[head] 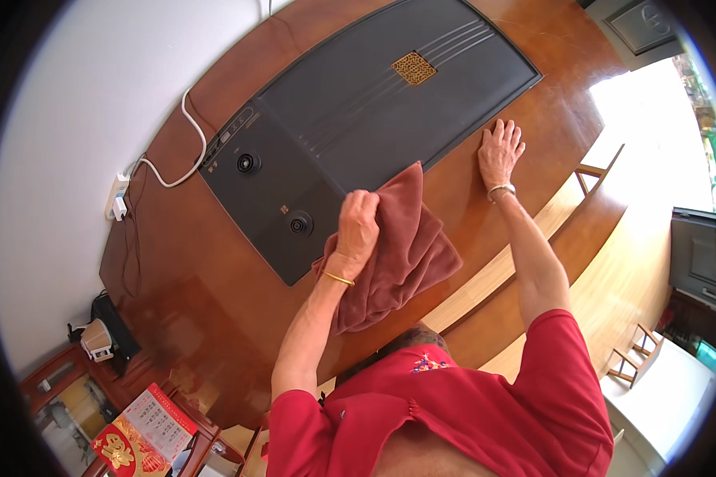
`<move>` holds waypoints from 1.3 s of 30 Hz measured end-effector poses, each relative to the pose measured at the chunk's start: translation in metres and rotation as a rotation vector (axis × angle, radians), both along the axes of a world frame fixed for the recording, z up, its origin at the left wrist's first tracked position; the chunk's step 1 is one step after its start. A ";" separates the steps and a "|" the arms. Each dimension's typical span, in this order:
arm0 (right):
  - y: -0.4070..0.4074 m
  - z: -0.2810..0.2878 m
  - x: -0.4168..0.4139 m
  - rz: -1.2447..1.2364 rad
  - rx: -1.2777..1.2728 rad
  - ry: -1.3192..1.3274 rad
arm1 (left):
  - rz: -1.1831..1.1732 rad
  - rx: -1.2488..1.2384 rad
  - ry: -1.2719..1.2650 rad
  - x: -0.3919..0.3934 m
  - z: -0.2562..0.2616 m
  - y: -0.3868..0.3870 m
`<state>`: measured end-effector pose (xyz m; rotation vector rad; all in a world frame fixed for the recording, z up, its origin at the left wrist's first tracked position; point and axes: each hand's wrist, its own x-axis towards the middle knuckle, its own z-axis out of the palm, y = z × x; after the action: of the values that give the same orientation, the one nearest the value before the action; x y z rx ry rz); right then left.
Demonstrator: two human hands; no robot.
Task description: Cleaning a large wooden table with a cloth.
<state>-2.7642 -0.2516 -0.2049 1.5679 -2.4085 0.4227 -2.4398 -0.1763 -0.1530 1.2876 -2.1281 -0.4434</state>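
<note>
A reddish-brown cloth (pixel 403 256) lies bunched over the near edge of a dark tea tray (pixel 358 107) set into a wooden table (pixel 215 322). My left hand (pixel 358 223), with a gold bracelet at the wrist, grips the cloth near its upper left side; the fingers are curled in. Flat on the bare wood beside the tray's near edge rests my right hand (pixel 501 152), fingers slightly apart, a bangle on that wrist. Two round black burner-like fittings (pixel 298 225) sit in the tray's left part. A gold patterned square drain cover (pixel 414 68) is farther up.
A white cable (pixel 198 131) runs from the tray's left end to a power strip (pixel 118 197) by the wall. Thin dark cords (pixel 132 256) hang over the table's left side. A wooden bench (pixel 549 256) stands along the near side. A red printed calendar (pixel 149 432) lies lower left.
</note>
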 end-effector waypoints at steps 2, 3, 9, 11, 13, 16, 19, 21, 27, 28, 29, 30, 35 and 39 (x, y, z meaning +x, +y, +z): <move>0.002 -0.003 0.001 0.006 -0.010 -0.007 | 0.083 -0.018 0.025 0.007 0.009 -0.025; 0.003 -0.004 0.003 0.010 -0.031 -0.007 | 0.138 -0.074 0.028 0.013 0.016 -0.041; -0.002 0.000 0.022 0.017 0.006 -0.030 | 0.285 -0.290 -0.341 0.031 0.028 -0.110; -0.007 0.003 0.028 0.006 0.001 -0.031 | 0.234 -0.070 -0.382 0.029 0.011 -0.112; -0.006 0.017 0.015 -0.006 0.040 -0.011 | 0.194 0.072 -0.314 0.011 0.006 -0.122; 0.002 0.048 -0.008 -0.045 0.106 0.146 | 0.187 0.082 -0.110 -0.012 0.016 -0.133; -0.002 0.041 0.030 -0.064 0.252 0.245 | 0.169 0.261 -0.038 0.023 0.019 -0.136; 0.000 0.028 0.033 -0.005 0.055 -0.029 | 0.143 0.150 -0.068 0.031 0.006 -0.134; 0.015 0.047 0.016 -0.055 0.037 -0.136 | -0.037 0.030 -0.165 0.003 0.008 -0.141; 0.015 0.049 0.017 -0.056 0.040 -0.150 | -0.045 0.012 -0.151 0.000 0.008 -0.144; 0.016 0.048 0.019 -0.055 0.044 -0.166 | -0.050 0.017 -0.152 -0.003 0.007 -0.149; 0.015 0.051 0.023 -0.051 0.047 -0.172 | -0.085 0.025 -0.138 -0.007 0.015 -0.157; 0.010 0.048 0.021 -0.049 0.072 -0.155 | -0.155 -0.006 -0.088 -0.055 0.005 -0.198; 0.010 0.048 0.023 -0.048 0.067 -0.157 | -0.172 -0.032 -0.083 -0.091 0.000 -0.222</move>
<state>-2.7416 -0.2415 -0.1567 1.5541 -2.5978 0.4764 -2.5308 -0.3987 -0.1529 1.1273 -2.3171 -0.4314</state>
